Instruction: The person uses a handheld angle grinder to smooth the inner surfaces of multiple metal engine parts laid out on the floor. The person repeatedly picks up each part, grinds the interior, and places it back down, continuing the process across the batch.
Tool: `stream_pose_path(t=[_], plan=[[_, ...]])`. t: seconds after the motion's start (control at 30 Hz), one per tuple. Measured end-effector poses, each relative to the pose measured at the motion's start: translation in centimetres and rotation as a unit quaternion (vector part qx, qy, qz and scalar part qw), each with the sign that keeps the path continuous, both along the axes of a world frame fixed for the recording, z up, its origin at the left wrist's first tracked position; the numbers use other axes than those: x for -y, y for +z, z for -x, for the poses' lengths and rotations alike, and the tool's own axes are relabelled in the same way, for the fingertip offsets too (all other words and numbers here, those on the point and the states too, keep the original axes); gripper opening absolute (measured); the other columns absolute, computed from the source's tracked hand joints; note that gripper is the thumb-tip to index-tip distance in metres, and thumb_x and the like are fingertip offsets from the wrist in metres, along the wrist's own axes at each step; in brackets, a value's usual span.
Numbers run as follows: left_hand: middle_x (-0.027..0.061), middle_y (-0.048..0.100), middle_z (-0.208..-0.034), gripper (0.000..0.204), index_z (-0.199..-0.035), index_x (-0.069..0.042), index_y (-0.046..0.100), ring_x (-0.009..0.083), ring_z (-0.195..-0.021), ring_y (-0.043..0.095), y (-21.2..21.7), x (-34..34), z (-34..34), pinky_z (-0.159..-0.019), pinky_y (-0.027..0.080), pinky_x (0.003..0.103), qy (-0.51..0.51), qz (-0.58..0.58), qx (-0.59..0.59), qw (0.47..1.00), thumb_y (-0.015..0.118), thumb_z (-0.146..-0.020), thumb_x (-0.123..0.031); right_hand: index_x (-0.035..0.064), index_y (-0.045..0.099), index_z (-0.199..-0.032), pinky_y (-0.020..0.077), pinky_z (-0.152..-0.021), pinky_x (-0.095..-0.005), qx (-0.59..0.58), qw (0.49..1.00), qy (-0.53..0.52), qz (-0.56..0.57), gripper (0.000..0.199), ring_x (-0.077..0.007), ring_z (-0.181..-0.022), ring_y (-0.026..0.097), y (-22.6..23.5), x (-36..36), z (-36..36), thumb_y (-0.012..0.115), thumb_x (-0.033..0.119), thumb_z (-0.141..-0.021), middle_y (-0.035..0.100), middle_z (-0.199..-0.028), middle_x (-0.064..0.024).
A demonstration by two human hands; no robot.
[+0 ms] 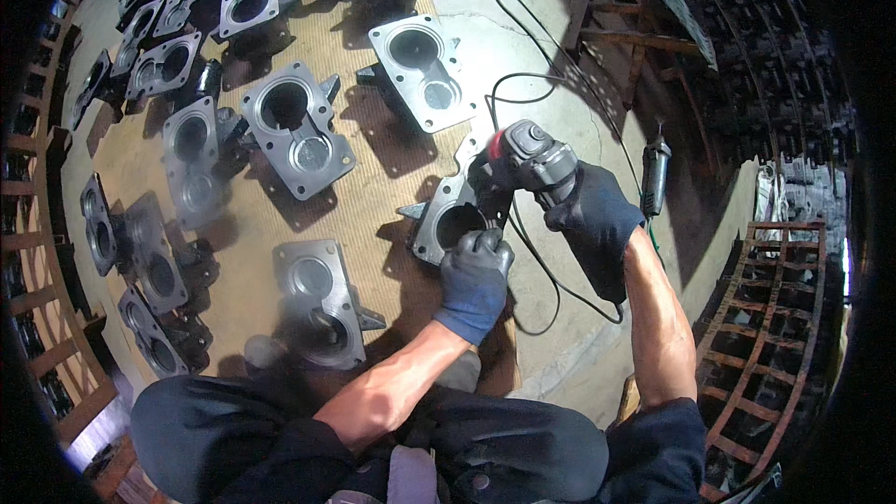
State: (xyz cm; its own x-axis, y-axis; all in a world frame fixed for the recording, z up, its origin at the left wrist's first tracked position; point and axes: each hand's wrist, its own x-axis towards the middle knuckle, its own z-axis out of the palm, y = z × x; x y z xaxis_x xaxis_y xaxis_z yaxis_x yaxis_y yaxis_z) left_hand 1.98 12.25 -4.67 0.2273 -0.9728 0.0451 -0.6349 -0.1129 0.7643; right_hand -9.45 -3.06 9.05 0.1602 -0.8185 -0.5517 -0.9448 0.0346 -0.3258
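My right hand (597, 215), in a dark blue glove, is wrapped round the body of an angle grinder (539, 157). The grinder's head lies over the right side of a grey metal casting (427, 230) with round openings. Whether its disc touches the metal is hidden by the tool. At the casting's near end, my gloved left hand (474, 282) is closed on its edge, beside the large opening. The casting rests on the cardboard sheet (390, 215), close to the right edge of the sheet.
Several similar castings, among them one farther off (425, 75) and one to the left (297, 131), stand across the cardboard. A black cable (527, 14) loops over the concrete floor. A slim power tool (656, 173) lies at right, near a rusty metal grid (770, 317).
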Motion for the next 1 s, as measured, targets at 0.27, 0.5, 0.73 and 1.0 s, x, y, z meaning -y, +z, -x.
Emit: stream_pose_path(t=[0.27, 0.5, 0.73, 1.0], plan=[[0.0172, 0.065, -0.103, 0.021, -0.103, -0.005, 0.067, 0.0368, -0.099, 0.062, 4.7, 0.7, -3.5, -0.085, 0.05, 0.049, -0.067, 0.098, 0.0, 0.993, 0.059, -0.084, -0.011, -0.0002, 0.067, -0.095, 0.0538, -0.072, -0.0349, 0.077, 0.996, -0.015, 0.042, 0.043, -0.0225, -0.075, 0.064, -0.6, -0.1, 0.8, 0.078, 0.018, -0.058, 0.069, -0.082, -0.0103], [0.0258, 0.066, -0.113, 0.041, -0.124, 0.006, 0.055, 0.0335, -0.104, 0.065, 5.1, 16.7, -13.4, -0.096, 0.048, 0.043, 0.273, 0.097, -0.179, 0.94, 0.059, -0.087, -0.011, -0.0012, 0.065, -0.094, 0.0523, -0.071, -0.0344, 0.09, 0.995, -0.014, 0.041, 0.041, -0.0215, -0.074, 0.062, -0.4, 2.1, -1.1, 0.077, 0.019, -0.059, 0.067, -0.08, -0.0106], [0.0315, 0.067, -0.114, 0.059, -0.139, -0.002, 0.047, 0.0459, -0.106, 0.065, 1.2, 23.9, -21.5, -0.093, 0.051, 0.05, 0.091, -0.11, 0.032, 0.989, 0.058, -0.091, -0.033, -0.0025, 0.064, -0.092, 0.0506, -0.064, -0.032, 0.085, 0.996, 0.02, 0.019, 0.04, -0.0175, -0.068, 0.056, -0.7, 3.7, -3.2, 0.075, 0.017, -0.059, 0.063, -0.076, -0.0079], [0.0317, 0.068, -0.11, 0.056, -0.131, 0.002, 0.049, 0.0452, -0.105, 0.066, 1.9, 24.5, -22.3, -0.093, 0.05, 0.05, 0.015, -0.129, 0.076, 0.989, 0.058, -0.09, -0.035, -0.0029, 0.064, -0.098, 0.0521, -0.068, -0.0314, 0.067, 0.997, 0.025, 0.034, 0.046, -0.0182, -0.071, 0.06, -1.2, 3.4, -3.1, 0.076, 0.017, -0.058, 0.065, -0.079, -0.0085]])
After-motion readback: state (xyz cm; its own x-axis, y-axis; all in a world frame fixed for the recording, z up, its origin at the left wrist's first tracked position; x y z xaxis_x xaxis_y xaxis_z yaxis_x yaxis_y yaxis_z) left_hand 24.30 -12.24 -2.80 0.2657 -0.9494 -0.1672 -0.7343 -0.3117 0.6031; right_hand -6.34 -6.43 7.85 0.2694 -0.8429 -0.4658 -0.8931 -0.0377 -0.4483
